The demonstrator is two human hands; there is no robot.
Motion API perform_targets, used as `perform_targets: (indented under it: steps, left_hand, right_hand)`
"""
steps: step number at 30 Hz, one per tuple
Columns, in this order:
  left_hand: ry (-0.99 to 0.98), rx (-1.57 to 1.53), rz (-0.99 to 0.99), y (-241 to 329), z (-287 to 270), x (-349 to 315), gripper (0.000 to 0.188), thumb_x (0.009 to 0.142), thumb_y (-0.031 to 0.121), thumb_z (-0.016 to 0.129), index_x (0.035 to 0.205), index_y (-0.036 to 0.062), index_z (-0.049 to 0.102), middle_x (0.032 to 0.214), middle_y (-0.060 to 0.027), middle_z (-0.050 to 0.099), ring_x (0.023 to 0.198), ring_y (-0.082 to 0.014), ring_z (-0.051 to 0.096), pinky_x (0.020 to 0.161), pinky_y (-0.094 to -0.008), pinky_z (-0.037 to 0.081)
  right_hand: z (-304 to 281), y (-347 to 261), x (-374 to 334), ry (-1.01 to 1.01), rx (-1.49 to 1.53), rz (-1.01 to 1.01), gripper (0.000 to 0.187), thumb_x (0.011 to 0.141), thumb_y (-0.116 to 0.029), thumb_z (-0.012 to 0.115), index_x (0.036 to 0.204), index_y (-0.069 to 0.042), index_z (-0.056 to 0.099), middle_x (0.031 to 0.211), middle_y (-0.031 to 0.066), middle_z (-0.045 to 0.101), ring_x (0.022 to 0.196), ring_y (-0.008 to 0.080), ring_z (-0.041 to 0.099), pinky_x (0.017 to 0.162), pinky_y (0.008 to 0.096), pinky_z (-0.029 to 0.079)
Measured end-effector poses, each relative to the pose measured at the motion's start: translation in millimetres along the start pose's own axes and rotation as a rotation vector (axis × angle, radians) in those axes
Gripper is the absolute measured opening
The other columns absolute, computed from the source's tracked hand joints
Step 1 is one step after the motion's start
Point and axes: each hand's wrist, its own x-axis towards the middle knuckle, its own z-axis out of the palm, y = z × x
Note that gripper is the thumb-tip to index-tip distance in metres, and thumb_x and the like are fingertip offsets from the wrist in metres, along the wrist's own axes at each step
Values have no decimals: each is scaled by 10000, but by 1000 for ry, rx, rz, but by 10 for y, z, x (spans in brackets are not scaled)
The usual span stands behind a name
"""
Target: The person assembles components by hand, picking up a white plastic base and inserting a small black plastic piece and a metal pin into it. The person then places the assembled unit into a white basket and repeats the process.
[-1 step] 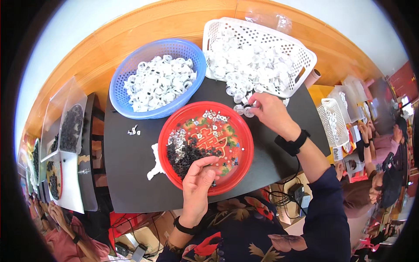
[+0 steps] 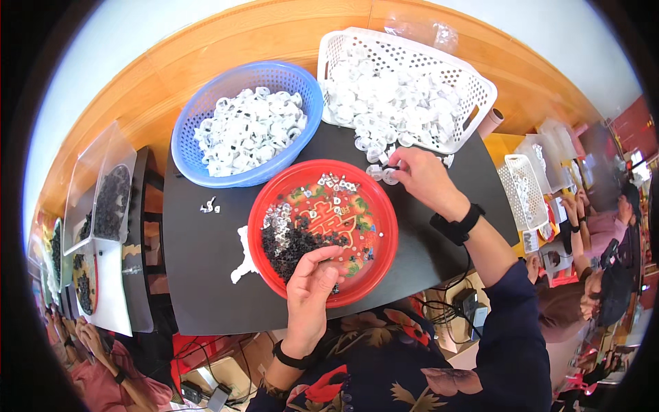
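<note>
My right hand [image 2: 424, 177] reaches to the loose pieces at the front of the white basket. Its thumb and fingertips pinch at a small white plastic part [image 2: 390, 152]. Beside those fingertips lie several round white plastic parts [image 2: 374, 172] on the black table. My left hand [image 2: 310, 295] is over the near rim of the red tray [image 2: 386, 264], fingers curled toward the thumb. Whatever it may hold is hidden. Inside the tray are a heap of small black pieces [image 2: 288, 250] and scattered small shiny metal pieces [image 2: 336, 182].
A blue basket [image 2: 180, 147] and a white basket [image 2: 480, 89], both full of white plastic parts, stand at the table's back. Metal bits [image 2: 211, 205] and a torn white scrap [image 2: 245, 257] lie left of the tray. Other people work at tables on both sides.
</note>
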Motion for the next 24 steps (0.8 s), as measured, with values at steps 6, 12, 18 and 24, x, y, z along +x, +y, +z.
perform_targets:
  steps: [6, 12, 18, 24]
  left_hand:
    - [-22, 35, 19, 58, 59, -22, 338, 1012, 125, 616, 1325, 9, 566, 1257, -56, 631, 1058, -110, 599, 948, -275, 475]
    - [4, 32, 38, 52, 168, 24, 492, 1030, 86, 560, 1498, 8, 432, 1376, -108, 574, 1094, -125, 613, 1028, -310, 476]
    - [30, -31, 22, 17, 262, 95, 476, 1047, 76, 536, 1511, 25, 440, 1421, -114, 567, 1154, -148, 627, 1002, -324, 527]
    - [50, -57, 40, 132, 213, 126, 399, 1033, 87, 571, 1420, 0, 537, 1276, -100, 658, 1062, -165, 675, 940, -307, 552]
  right_hand:
    - [-137, -175, -91, -30, 315, 87, 161, 884, -85, 700, 1010, 12, 715, 859, 129, 736, 756, 204, 697, 699, 334, 537]
    - [-243, -657, -480, -285, 871, 59, 167, 934, -70, 687, 1067, 24, 725, 846, 21, 718, 755, 49, 628, 676, 252, 513]
    - [-134, -913, -631, -355, 896, 31, 148, 958, -48, 659, 1069, 39, 701, 880, 37, 716, 776, 54, 642, 704, 232, 529]
    - [-120, -950, -616, -268, 932, 3, 140, 947, -59, 665, 1057, 23, 689, 860, 70, 726, 727, 80, 650, 647, 250, 515]
